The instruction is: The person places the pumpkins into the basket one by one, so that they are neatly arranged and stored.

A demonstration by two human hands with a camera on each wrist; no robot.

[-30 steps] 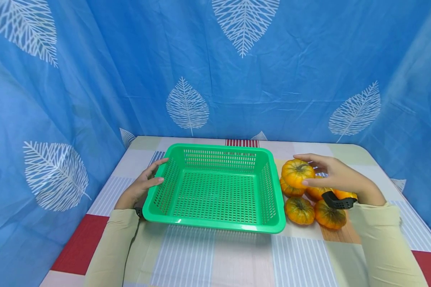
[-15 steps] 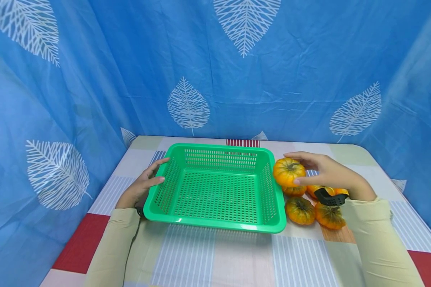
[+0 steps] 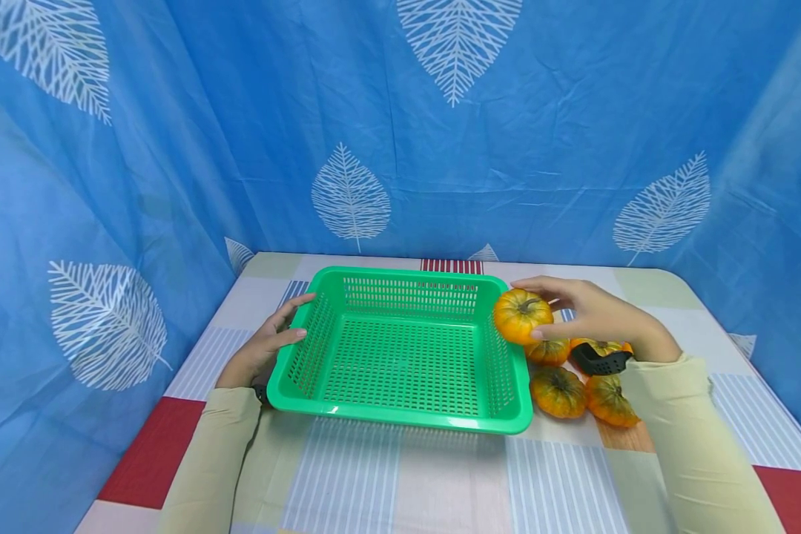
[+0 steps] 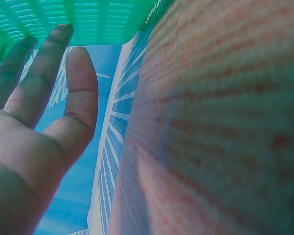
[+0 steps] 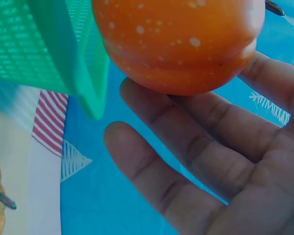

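My right hand (image 3: 597, 319) holds a small orange pumpkin (image 3: 519, 314) by its sides, over the right rim of the green plastic basket (image 3: 400, 423). In the right wrist view the pumpkin (image 5: 179, 46) shows its smooth, speckled underside, with several fingers (image 5: 201, 147) under and beside it. At the basket's left end, my left hand (image 3: 267, 345) rests with fingers and thumb spread along the rim. The left wrist view shows fingertips (image 4: 63, 30) against the basket's slotted wall (image 4: 98, 22). No pumpkin lies in the basket.
Several more small pumpkins (image 3: 558, 391) sit on the table just right of the basket, some partly hidden by the right hand and wrist strap. A patchwork tablecloth (image 3: 440, 482) covers the table. Blue leaf-print curtains (image 3: 507, 170) hang behind and at both sides.
My right hand has carried the pumpkin leftward and slightly up, from above the other pumpkins to over the basket's right rim. The left hand and basket stay in place.
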